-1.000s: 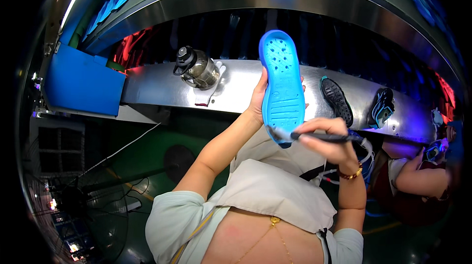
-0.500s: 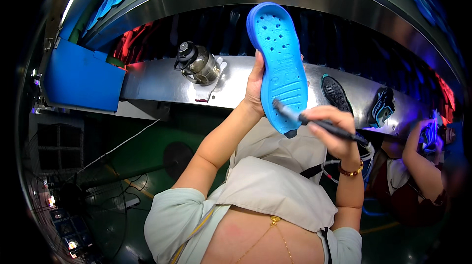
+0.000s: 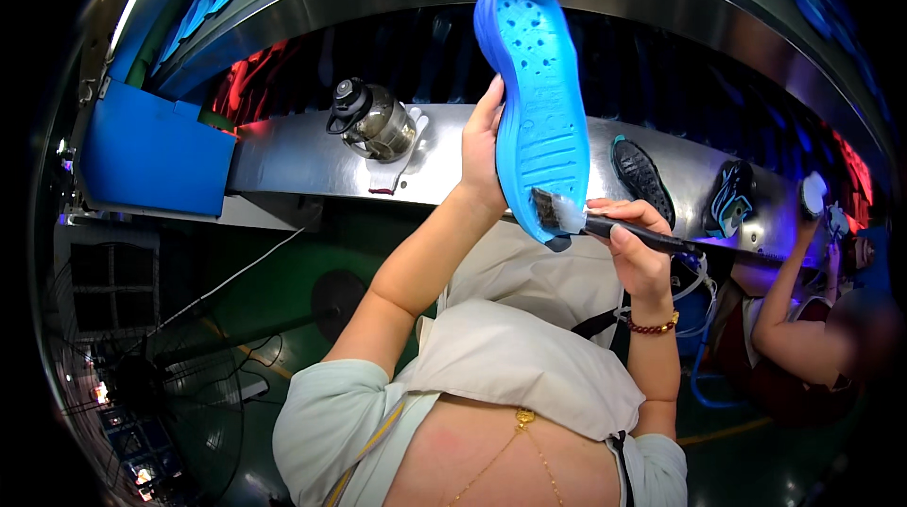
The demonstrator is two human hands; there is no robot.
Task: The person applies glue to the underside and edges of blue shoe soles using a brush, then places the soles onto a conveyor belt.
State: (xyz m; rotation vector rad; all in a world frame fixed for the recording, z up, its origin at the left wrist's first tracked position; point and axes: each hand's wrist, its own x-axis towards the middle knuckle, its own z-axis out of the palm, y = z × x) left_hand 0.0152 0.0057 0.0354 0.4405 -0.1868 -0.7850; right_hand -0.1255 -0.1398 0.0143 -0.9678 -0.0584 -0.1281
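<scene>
A bright blue shoe sole (image 3: 540, 115) stands nearly upright in front of me, its pitted and ribbed inner face toward me. My left hand (image 3: 482, 162) is closed on its left edge, the thumb showing and the other fingers hidden behind it. Closed around the black handle of a brush, my right hand (image 3: 642, 257) is beside the sole's lower end. The dark bristles of the brush (image 3: 564, 214) lie against the heel area, and a cable trails from the handle's far end.
On the steel ledge (image 3: 439, 162) are a dark clear jug (image 3: 383, 134), a white glove (image 3: 387, 176) partly under it, a dark shoe upper (image 3: 642, 181) and another shoe (image 3: 730, 200). A blue box (image 3: 156, 148) is at left. A co-worker (image 3: 798, 337) sits at right.
The sole has risen slightly in view. The brush has shifted a little down and right across the heel. The co-worker's arm is now raised with a pale object.
</scene>
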